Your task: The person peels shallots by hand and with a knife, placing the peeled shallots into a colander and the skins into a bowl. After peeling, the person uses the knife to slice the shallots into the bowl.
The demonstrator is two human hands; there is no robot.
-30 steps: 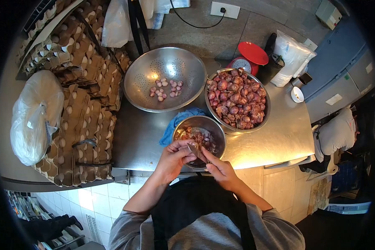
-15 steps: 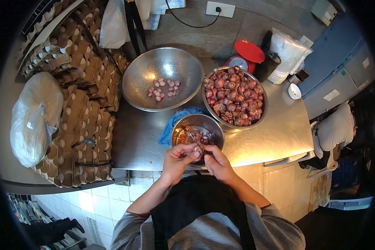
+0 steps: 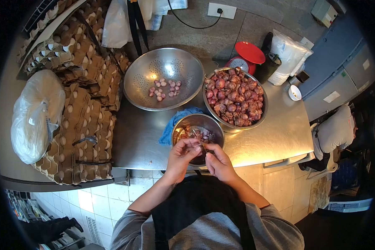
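Above the near rim of a small steel bowl (image 3: 219, 130), my left hand (image 3: 182, 155) and my right hand (image 3: 219, 161) meet at the fingertips. My left hand pinches a small shallot (image 3: 202, 149), mostly hidden by the fingers. My right hand's thumb and forefinger close on its other side. Peeled shallots and skins lie in the small bowl. A steel colander (image 3: 139, 89) behind it on the left holds several peeled shallots (image 3: 174, 86). To the right, a large bowl (image 3: 263, 118) is heaped with unpeeled red shallots (image 3: 236, 96).
Egg trays (image 3: 81, 133) are stacked at the left, with a filled plastic bag (image 3: 35, 116) on them. A blue cloth (image 3: 167, 132) touches the small bowl. A red scale (image 3: 250, 53), a clear bag (image 3: 284, 56) and a white cup (image 3: 295, 92) stand at the back right.
Both hands have shifted slightly to the right and stay together over the small bowl. The shallot between the fingers shows less than before.
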